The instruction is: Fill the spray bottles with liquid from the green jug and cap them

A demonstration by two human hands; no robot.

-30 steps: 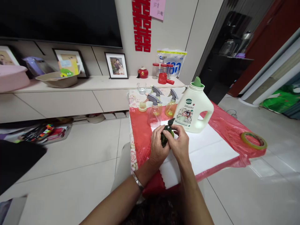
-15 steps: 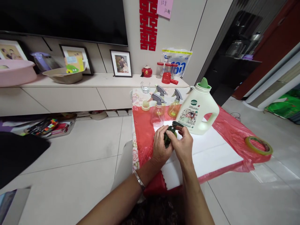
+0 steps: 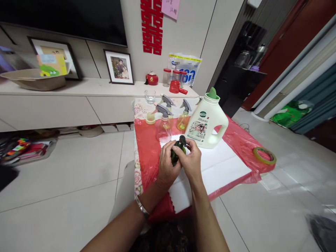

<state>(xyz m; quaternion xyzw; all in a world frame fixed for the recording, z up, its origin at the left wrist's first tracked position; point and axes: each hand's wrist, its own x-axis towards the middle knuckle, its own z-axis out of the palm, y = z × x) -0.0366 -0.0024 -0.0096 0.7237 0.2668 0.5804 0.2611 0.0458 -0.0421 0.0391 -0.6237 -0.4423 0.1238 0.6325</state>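
Observation:
My left hand (image 3: 167, 161) is wrapped round a small dark green pump bottle (image 3: 174, 156), held above the white sheet (image 3: 223, 161). The fingers of my right hand (image 3: 192, 156) are closed at the bottle's black pump head (image 3: 183, 140), its thumb against the bottle's shoulder. Much of the bottle is hidden by my fingers. Behind it stands a large cream detergent jug (image 3: 210, 122) with a green spout. To the left is a clear spray bottle (image 3: 164, 130) with a grey trigger, and another spray bottle (image 3: 183, 120) has yellowish liquid in it.
Red plastic film (image 3: 145, 147) covers much of the table, with a roll of tape (image 3: 264, 155) at its right. A pale cap (image 3: 150, 118) and a glass mug (image 3: 150, 96) stand at the back left. Beyond is a cabinet (image 3: 110, 91) with jars and framed photos.
The pump head has turned: its spout pointed right and now faces more toward me. Both hands still grip the bottle. The whole view has swung to the right.

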